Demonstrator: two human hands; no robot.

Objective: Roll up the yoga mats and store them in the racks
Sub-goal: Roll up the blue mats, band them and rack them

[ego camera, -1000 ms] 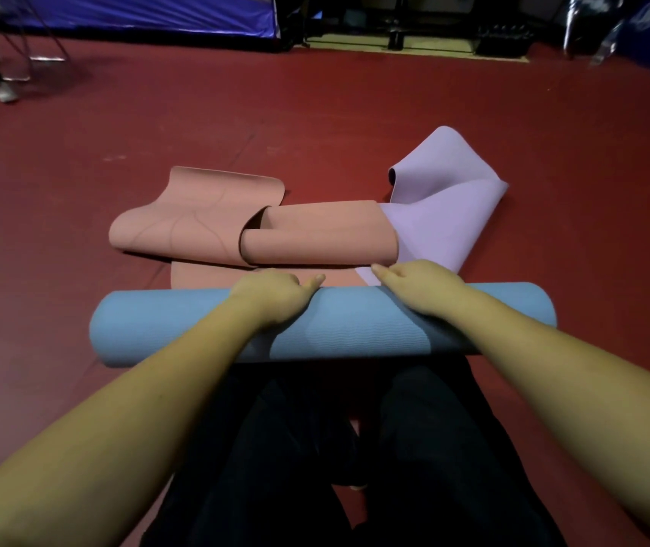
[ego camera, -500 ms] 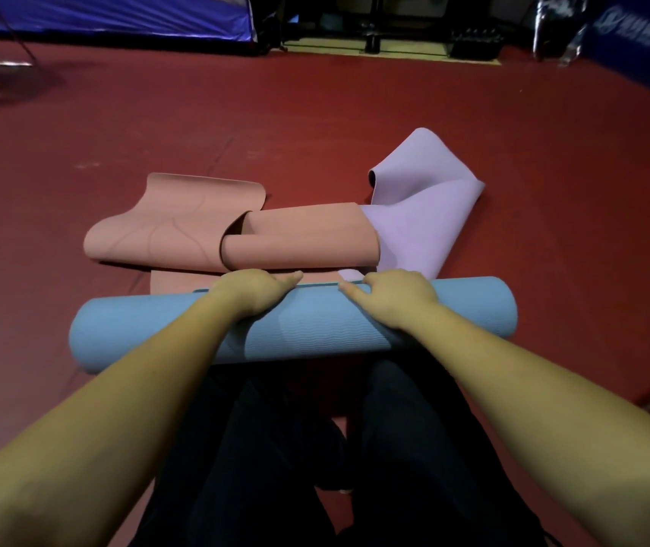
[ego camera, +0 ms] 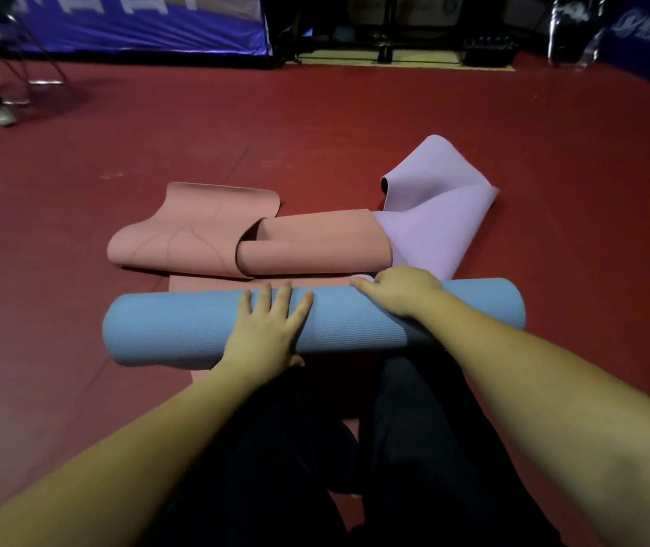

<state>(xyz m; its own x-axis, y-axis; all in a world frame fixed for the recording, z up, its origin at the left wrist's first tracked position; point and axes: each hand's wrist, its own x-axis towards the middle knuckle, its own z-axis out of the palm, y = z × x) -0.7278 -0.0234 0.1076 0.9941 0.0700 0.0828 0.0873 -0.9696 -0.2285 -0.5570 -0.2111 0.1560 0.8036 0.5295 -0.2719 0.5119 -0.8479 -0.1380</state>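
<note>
red floor (ego camera: pixel 355 124): pink mat (ego camera: pixel 205 238) and lilac mat (ego camera: pixel 434 230) crowd blue roll (ego camera: pixel 181 329).

Rolled mat (ego camera: pixel 181 329) lies crosswise on the floor (ego camera: pixel 355 124) just ahead of your knees, your left hand (ego camera: pixel 266 333) flat on its middle, right hand (ego camera: pixel 402 290) on top toward its right end. Behind it, touching, sits a half-rolled mat (ego camera: pixel 307 246). A folded mat (ego camera: pixel 438 227) lies right of that, partly under it.
</note>
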